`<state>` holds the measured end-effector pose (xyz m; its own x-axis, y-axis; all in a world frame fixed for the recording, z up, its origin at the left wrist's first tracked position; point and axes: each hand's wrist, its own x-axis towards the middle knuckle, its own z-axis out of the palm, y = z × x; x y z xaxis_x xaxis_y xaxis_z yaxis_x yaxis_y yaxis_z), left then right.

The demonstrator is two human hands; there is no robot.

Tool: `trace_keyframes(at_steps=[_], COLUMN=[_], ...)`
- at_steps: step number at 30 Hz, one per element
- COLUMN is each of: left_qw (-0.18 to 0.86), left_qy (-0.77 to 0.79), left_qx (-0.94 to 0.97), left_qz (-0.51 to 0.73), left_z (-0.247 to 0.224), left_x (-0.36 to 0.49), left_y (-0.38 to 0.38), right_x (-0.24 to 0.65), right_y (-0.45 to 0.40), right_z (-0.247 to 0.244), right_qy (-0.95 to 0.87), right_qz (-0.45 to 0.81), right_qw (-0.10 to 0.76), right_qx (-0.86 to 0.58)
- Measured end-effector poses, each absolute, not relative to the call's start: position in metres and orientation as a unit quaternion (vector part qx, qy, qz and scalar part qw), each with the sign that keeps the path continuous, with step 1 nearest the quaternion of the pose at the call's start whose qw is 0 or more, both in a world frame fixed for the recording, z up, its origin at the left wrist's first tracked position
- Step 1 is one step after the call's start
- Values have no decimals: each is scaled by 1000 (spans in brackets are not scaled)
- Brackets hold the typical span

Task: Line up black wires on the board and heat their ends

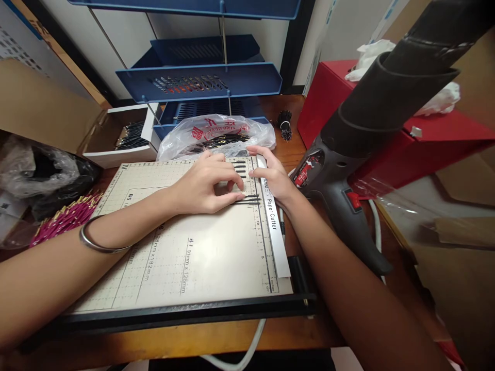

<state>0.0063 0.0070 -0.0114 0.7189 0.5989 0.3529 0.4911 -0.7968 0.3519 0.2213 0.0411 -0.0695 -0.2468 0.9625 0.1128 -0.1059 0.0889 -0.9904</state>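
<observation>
My left hand (212, 183) rests on the cream gridded board of a paper cutter (220, 252), thumb and forefinger curled closely together. Several thin black strands (249, 200) lie from its thumb tip toward the ruled edge; the fingers appear closed on one of them, though the contact is partly hidden. Short black strips (240, 169) lie in a row just beyond that hand. At the cutter's right edge is my right hand (273, 175), its thumb and forefinger apart, touching the white strip marked "Paper Cutter" (271, 206).
A clear plastic bag (216, 131) of black strands sits behind the cutter, below blue shelves (201, 80). A heat gun (344, 170) stands close on the right, before a red box (328, 93). Left are purple strands (69, 219) and a white box (119, 154). A black bundle (285, 125) lies behind.
</observation>
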Motion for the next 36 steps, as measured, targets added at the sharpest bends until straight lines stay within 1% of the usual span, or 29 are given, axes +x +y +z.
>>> trace_keyframes(at_steps=[36], left_qw=[94], left_qy=[388], left_qx=[890], left_qz=[218], left_z=[-12], left_x=[10], left_y=[6], right_x=[220], right_y=[40], right_z=[-68], right_qy=[-550], right_qz=[570], right_qw=[479], right_qx=[-377])
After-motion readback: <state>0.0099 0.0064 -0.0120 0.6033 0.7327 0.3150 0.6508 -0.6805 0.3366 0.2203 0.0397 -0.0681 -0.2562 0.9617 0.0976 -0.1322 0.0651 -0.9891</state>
